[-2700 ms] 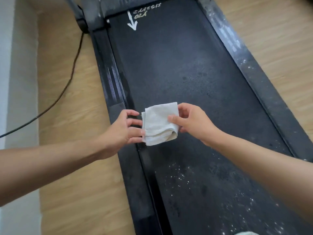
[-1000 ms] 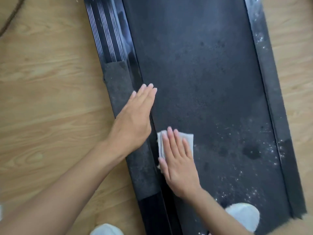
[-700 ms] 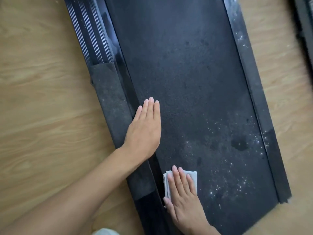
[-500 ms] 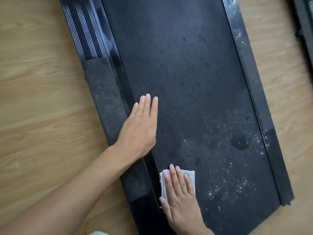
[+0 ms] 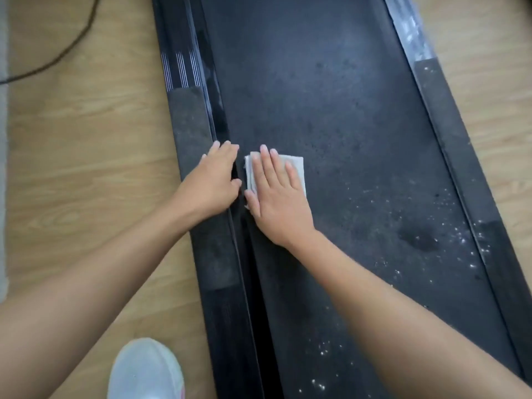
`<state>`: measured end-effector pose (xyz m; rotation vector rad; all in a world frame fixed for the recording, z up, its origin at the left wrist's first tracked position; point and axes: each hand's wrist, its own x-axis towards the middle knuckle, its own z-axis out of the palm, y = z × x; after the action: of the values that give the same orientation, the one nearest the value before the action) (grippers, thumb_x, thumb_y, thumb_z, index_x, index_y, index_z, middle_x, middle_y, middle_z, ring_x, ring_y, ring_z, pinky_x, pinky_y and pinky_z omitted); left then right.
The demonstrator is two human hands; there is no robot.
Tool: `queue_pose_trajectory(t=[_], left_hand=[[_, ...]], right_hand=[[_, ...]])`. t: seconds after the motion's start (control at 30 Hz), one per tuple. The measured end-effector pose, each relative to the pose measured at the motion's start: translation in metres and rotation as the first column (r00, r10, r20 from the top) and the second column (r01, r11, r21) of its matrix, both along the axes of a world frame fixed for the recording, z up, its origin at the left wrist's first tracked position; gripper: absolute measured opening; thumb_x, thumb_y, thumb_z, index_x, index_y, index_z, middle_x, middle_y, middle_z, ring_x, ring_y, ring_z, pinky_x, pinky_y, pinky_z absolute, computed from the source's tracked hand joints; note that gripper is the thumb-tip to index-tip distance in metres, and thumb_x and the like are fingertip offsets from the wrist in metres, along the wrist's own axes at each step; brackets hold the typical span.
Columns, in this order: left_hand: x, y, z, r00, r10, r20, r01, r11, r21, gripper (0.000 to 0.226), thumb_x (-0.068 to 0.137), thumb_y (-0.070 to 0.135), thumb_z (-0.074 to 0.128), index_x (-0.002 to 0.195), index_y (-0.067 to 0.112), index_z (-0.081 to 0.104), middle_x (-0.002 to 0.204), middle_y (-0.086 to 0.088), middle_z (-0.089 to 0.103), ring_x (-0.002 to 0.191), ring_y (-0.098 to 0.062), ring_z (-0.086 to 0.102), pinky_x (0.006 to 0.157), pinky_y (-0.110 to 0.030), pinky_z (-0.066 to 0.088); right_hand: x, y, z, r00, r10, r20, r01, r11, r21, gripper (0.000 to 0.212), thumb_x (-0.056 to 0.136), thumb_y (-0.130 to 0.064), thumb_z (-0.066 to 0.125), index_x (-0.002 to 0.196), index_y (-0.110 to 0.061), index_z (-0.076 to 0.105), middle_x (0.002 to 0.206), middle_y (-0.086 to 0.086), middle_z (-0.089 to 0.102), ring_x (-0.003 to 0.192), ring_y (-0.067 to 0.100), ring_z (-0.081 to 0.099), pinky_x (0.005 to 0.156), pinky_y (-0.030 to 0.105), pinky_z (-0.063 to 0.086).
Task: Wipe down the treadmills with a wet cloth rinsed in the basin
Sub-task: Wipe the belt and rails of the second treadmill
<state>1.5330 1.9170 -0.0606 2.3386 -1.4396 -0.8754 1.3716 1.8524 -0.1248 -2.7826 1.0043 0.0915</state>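
Two hands | right hand (image 5: 273, 194) flat on cloth (image 5: 296, 168) | left hand (image 5: 213, 182) relaxed on treadmill rail (image 5: 190, 119)

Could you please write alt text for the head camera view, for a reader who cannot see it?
A person's right hand presses a folded white cloth flat on a dusty black treadmill belt; the left hand rests on the left side rail.

Matt gritty belt (image 5: 331, 96), white cloth (image 5: 295, 168), wood-look floor (image 5: 86, 139).
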Motion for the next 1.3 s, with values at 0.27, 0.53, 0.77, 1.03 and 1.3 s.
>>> queue_pose_trajectory(t=[0.27, 0.53, 0.77, 1.03, 1.3], left_hand=[[-0.075, 0.08, 0.001, 0.964, -0.207, 0.169, 0.172, 0.964, 0.201, 0.098, 0.096, 0.052, 0.065, 0.165, 0.011, 0.008, 0.174, -0.003, -0.008, 0.159, -0.02, -0.015, 0.131, -0.045, 0.002], [-0.096, 0.171, 0.034, 0.935, -0.34, 0.097, 0.325, 0.935, 0.143, 0.092, 0.102, 0.053, 0.048, 0.164, 0.023, -0.012, 0.168, 0.008, -0.03, 0.156, -0.01, -0.024, 0.131, -0.037, 0.007], [-0.07, 0.116, 0.06, 0.745, -0.634, 0.205, 0.578, 0.768, 0.277, 0.087, 0.105, 0.062, 0.024, 0.162, 0.011, -0.016, 0.167, -0.006, -0.033, 0.157, -0.018, -0.022, 0.131, -0.038, 0.002], [-0.121, 0.086, -0.051, 0.898, -0.003, 0.44, -0.015, 0.999, 0.037, 0.076, 0.108, 0.059, 0.017, 0.166, 0.013, 0.003, 0.174, 0.0, -0.008, 0.16, -0.021, -0.014, 0.129, -0.052, 0.005], [-0.105, 0.081, -0.046, 0.966, -0.082, 0.246, 0.058, 0.993, 0.106, 0.117, 0.086, 0.084, 0.045, 0.163, 0.021, -0.018, 0.166, 0.006, -0.036, 0.151, -0.015, -0.037, 0.125, -0.054, -0.017]], right_hand=[[-0.183, 0.125, 0.013, 0.979, 0.184, -0.085, -0.174, 0.979, 0.11, 0.067, 0.111, -0.043, 0.029, 0.168, -0.009, 0.016, 0.177, 0.009, 0.004, 0.163, 0.026, 0.01, 0.127, 0.049, 0.02], [0.049, -0.081, 0.012, 0.999, -0.013, -0.033, 0.015, 0.998, 0.062, 0.066, 0.112, -0.043, 0.017, 0.169, -0.011, 0.005, 0.177, 0.008, 0.0, 0.164, 0.023, -0.001, 0.131, 0.05, 0.009], [-0.156, 0.068, 0.01, 1.0, -0.009, -0.001, 0.009, 0.995, 0.096, 0.069, 0.112, -0.044, 0.025, 0.169, -0.01, 0.003, 0.177, 0.008, -0.005, 0.164, 0.024, -0.005, 0.131, 0.049, 0.011], [-0.101, -0.007, -0.011, 0.999, 0.019, 0.032, -0.019, 1.0, 0.003, 0.068, 0.11, -0.044, 0.02, 0.169, -0.011, 0.01, 0.177, 0.01, 0.005, 0.164, 0.025, 0.003, 0.132, 0.048, 0.011], [-0.036, -0.098, 0.001, 0.999, -0.03, 0.025, 0.03, 0.999, 0.016, 0.069, 0.11, -0.045, 0.02, 0.168, -0.011, 0.006, 0.177, 0.01, 0.003, 0.164, 0.026, 0.002, 0.131, 0.051, 0.012]])
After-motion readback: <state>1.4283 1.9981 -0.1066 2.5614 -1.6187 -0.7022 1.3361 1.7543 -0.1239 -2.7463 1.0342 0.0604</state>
